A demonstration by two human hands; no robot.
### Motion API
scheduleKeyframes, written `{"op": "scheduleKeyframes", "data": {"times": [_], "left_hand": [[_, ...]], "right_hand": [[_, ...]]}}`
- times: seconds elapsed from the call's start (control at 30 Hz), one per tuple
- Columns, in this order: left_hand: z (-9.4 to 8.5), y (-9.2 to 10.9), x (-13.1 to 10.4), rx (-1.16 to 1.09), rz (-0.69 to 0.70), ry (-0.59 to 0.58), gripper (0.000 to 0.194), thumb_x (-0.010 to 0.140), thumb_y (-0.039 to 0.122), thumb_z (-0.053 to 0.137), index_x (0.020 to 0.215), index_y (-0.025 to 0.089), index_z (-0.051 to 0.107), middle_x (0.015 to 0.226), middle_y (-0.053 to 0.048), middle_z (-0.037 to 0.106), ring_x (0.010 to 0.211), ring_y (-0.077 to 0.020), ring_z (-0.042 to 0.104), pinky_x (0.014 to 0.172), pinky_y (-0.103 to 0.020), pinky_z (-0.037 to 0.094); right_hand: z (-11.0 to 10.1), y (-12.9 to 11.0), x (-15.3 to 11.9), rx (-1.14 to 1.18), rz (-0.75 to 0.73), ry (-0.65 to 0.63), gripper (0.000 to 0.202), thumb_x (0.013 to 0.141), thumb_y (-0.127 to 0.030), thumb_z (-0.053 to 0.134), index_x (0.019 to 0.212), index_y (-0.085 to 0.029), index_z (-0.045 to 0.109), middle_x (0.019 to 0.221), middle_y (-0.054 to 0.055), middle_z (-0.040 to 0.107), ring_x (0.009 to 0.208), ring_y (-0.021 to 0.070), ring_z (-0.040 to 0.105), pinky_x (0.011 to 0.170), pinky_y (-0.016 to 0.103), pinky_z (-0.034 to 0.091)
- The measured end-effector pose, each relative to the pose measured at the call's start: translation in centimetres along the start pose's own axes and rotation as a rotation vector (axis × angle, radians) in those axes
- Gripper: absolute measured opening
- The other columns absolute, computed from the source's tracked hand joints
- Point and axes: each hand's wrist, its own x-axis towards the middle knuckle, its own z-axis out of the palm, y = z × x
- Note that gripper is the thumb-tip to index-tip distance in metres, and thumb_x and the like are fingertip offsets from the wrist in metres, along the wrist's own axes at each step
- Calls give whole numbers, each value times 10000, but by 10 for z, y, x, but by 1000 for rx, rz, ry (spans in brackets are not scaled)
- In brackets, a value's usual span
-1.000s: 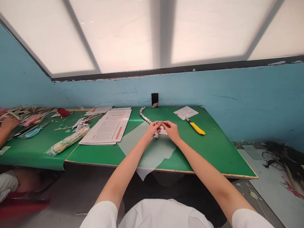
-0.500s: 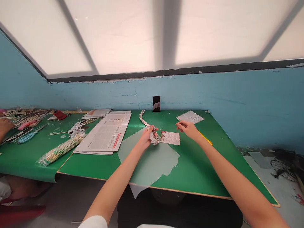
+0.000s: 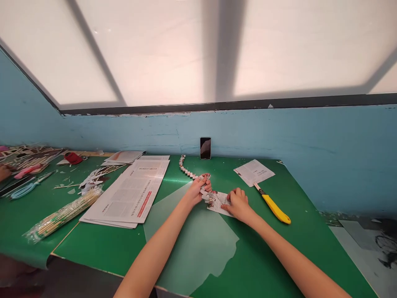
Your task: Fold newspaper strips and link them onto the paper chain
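My left hand (image 3: 200,189) is closed around one end of a zigzag chain of folded paper (image 3: 188,173). The chain's far end curls back over the green table toward the wall. A few folded links hang below my fingers, by a small printed paper (image 3: 217,202). At that paper's right side, my right hand (image 3: 238,205) has curled fingers, with the thumb and fingertips touching down on it. Whatever lies between those fingertips is too small to make out. A yellow utility knife (image 3: 276,209) lies right of this hand, its blade tip against another printed sheet (image 3: 254,171).
A translucent sheet (image 3: 189,244) lies under my forearms. To the left are stacked newspapers (image 3: 130,190), a plastic-wrapped bundle of sticks (image 3: 65,213), blue-handled scissors (image 3: 26,190) and paper scraps. A phone (image 3: 205,148) leans on the wall. Another person's hand (image 3: 4,171) shows far left.
My right hand has come down and left onto the small printed paper. My left hand still holds the chain. The view has shifted, and the knife shows in full.
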Motion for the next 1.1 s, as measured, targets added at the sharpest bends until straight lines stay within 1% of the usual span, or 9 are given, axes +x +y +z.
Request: {"op": "scheduleKeyframes", "data": {"times": [0.07,0.17,0.3,0.4,0.47,0.6,0.73,0.9,1.1], "left_hand": [[-4,-9,9,-20,-15,-16,379,802,308,848,1027,164,579,704,36,521,515,-44,404,514,-178,355],[-14,-22,16,-52,-34,10,407,785,312,861,1045,158,588,693,34,524,521,-48,410,516,-181,350],[-22,-33,14,-33,-85,26,434,753,317,883,1043,149,607,677,28,534,515,-56,420,513,-193,354],[-23,-36,14,1,-96,16,447,745,321,888,1049,145,611,675,25,545,521,-58,443,521,-196,366],[-22,-37,14,37,-86,10,463,739,332,891,1055,151,605,677,25,557,522,-62,463,523,-197,373],[-20,-38,16,101,-85,-11,463,751,353,883,1057,154,598,678,24,572,525,-65,488,537,-203,396],[-20,-38,17,102,-81,-2,487,736,360,893,1064,153,599,681,24,571,534,-65,491,535,-199,394],[-25,-40,21,104,-80,-1,521,720,359,904,1098,149,613,697,20,573,538,-64,493,536,-199,395],[-25,-41,21,134,-72,6,535,708,369,909,1095,155,608,694,23,579,546,-69,506,541,-201,403]], "right_hand": [[3,4,1,90,-55,69,249,830,-380,749,896,-189,604,1103,145,598,1053,327,564,869,405,447],[4,7,2,309,-129,80,192,900,-388,664,879,-219,576,944,73,649,887,256,613,775,349,460],[4,1,3,690,-77,124,254,942,-485,607,1003,-239,631,702,5,628,628,202,589,604,309,428],[2,-7,5,995,-30,184,362,908,-545,654,1042,-210,678,633,6,622,526,178,547,530,299,417],[3,-11,6,1108,-11,223,381,878,-552,698,1015,-196,700,610,9,623,485,162,518,500,294,413],[5,-15,4,1161,-4,291,363,851,-534,747,962,-189,720,611,16,630,486,156,521,498,290,426],[7,-14,1,1159,-4,330,372,844,-542,754,941,-184,724,610,13,622,483,152,514,496,291,423],[3,-13,0,1149,-6,310,372,834,-541,758,903,-178,719,593,7,614,488,152,525,503,288,426],[4,-12,1,1105,-6,310,363,835,-536,747,905,-181,731,653,34,669,568,182,598,559,298,473]]}}
